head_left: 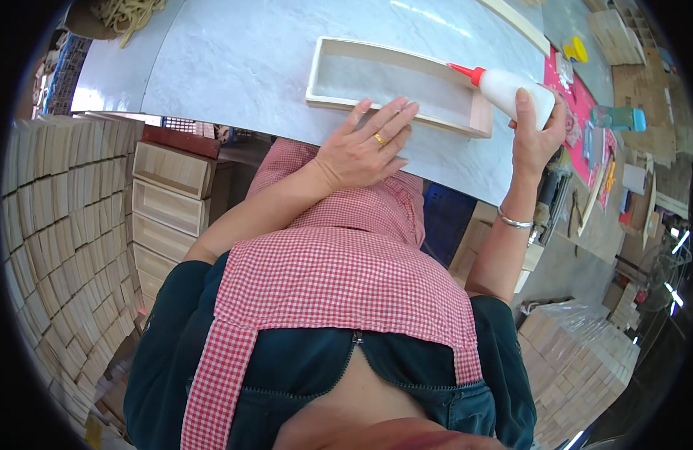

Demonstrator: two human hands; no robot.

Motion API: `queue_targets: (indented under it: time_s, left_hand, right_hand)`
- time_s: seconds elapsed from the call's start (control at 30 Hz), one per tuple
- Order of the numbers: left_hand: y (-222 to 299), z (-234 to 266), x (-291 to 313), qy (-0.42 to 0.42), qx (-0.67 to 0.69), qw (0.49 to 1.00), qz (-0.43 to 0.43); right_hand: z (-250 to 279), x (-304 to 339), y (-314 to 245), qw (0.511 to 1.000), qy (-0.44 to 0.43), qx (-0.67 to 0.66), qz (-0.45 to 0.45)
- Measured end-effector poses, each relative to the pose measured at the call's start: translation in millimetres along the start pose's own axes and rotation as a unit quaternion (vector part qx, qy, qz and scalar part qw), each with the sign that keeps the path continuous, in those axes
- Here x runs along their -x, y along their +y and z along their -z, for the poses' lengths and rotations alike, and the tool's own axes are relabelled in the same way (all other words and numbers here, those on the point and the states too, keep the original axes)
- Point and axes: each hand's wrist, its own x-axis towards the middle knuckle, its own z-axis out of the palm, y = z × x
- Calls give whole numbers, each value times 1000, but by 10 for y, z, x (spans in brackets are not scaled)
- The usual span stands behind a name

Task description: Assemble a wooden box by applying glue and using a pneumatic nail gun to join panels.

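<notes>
A long, shallow wooden frame (388, 51) lies on the pale marbled tabletop, and the table surface shows through it or its base looks the same colour. My left hand (369, 142), with a gold ring, rests palm down at the frame's near side, fingers stretched out over its edge. In my right hand (538, 127) is a white squeeze bottle (511, 94) with a red nozzle, wrapped by thumb and fingers. The bottle is tilted nearly flat, its red tip pointing left over the frame's far right rim. Whether anything flows from the tip cannot be seen.
Tall stacks of wooden pieces (69, 217) stand on the left, beside a column of wooden boxes (166, 206). Rubber bands (129, 15) sit at the far left. Right of the table are a pink board (575, 112), pliers (575, 214), a teal-lidded container (620, 118) and wrapped wooden stacks (575, 360).
</notes>
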Motion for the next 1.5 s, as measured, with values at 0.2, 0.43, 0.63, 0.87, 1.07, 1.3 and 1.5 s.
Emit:
queue_targets:
  time_s: [0.2,0.43,0.63,0.87,1.07,1.3,1.5]
  left_hand:
    - [-5,-8,1,-6,-19,1000,2]
    - [1,-11,9,-13,-35,999,8]
    - [18,3,-7,-17,-39,999,13]
    - [22,-3,-20,-13,-40,999,12]
    - [23,-7,-20,-7,-29,999,13]
    - [2,6,28,76,20,997,-6]
    - [-62,53,124,60,5,997,-53]
  right_hand:
    - [296,-44,135,999,39,19,-8]
    - [485,-71,255,996,74,28,-30]
    - [584,-33,301,996,76,27,-31]
    - [780,176,208,996,65,35,-58]
    - [1005,401,99,994,31,81,-74]
    - [757,555,-110,986,31,-88,-138]
    - [-223,879,-484,980,-79,-146,-114]
